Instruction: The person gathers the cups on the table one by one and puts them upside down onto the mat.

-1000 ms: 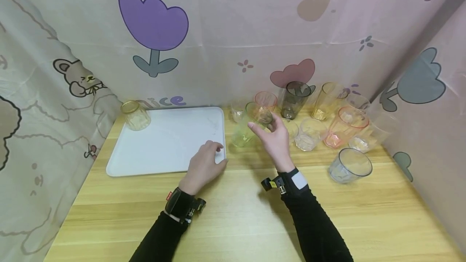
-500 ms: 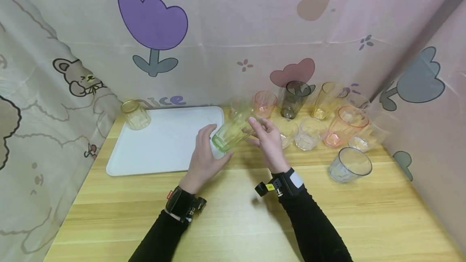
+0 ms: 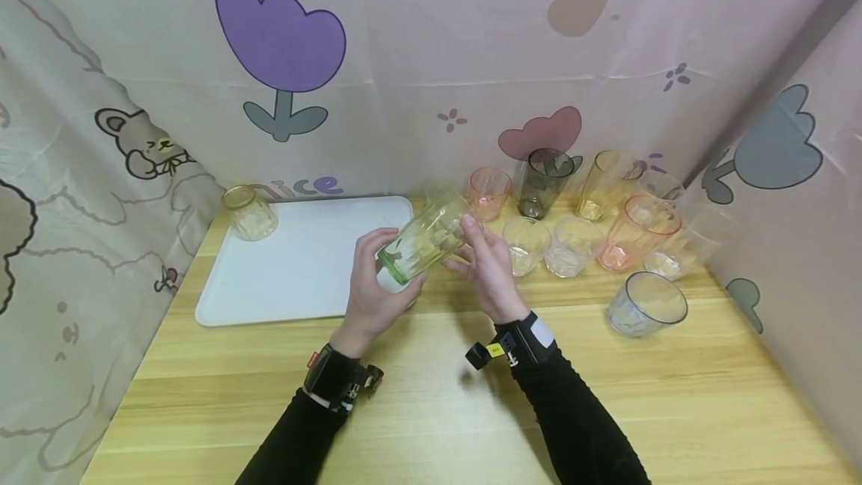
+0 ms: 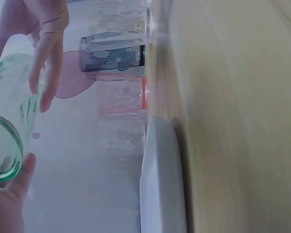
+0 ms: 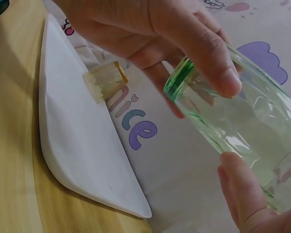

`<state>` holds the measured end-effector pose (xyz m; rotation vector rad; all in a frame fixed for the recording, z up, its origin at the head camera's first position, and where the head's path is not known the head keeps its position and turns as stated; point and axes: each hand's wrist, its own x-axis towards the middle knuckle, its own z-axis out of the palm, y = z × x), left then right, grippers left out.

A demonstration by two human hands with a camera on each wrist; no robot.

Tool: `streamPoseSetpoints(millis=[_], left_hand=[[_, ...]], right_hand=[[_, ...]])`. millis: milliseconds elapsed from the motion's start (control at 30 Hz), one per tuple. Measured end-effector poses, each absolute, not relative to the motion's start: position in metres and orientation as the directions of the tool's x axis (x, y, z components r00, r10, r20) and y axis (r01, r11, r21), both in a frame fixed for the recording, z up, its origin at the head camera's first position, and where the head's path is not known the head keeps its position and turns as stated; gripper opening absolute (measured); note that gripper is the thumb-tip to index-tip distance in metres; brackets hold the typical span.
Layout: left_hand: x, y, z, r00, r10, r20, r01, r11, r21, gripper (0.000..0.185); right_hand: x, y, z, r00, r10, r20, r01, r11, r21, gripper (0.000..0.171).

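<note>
In the head view a green-tinted clear drinking glass is held tilted above the table, beside the tray's right end. Its thick green base points down and left, toward my left hand, whose thumb and fingers curl round that end. My right hand holds the glass near its upper end, thumb in front. The right wrist view shows the left thumb lying along the glass close to the base. A white tray lies on the table, with an amber glass at its far left corner, darker end up.
Several glasses stand at the right: a small pink one, a dark grey tall one, an amber tall one, an orange-rimmed one and clear ones. A bluish glass stands nearer. A printed curtain hangs behind.
The right hand has brought the green glass left and tipped its base toward the left hand. The left hand has risen from the tray's edge and taken hold of the base.
</note>
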<state>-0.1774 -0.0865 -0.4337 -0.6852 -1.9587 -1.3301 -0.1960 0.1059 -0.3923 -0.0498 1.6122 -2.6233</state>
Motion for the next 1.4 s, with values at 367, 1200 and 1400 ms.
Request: streamPoseSetpoints(millis=[367, 1200, 1400], left_hand=[[-0.174, -0.092, -0.424, -0.602, 0.015, 0.798, 0.753, 0.341, 0.562, 0.074], [-0.184, -0.138, -0.407, -0.565, -0.157, 0.810, 0.696, 0.436, 0.571, 0.074], [-0.181, -0.146, -0.406, -0.607, -0.207, 0.767, 0.651, 0.424, 0.630, 0.077]], right_hand=[[-0.196, 0.104, -0.397, -0.988, -0.142, 0.056, 0.012, -0.438, -0.899, 0.064], [-0.188, 0.077, -0.430, -0.790, -0.539, 0.293, -0.596, 0.560, -0.575, 0.018], [-0.180, 0.068, -0.437, -0.713, -0.637, 0.294, -0.698, 0.600, -0.391, 0.013]])
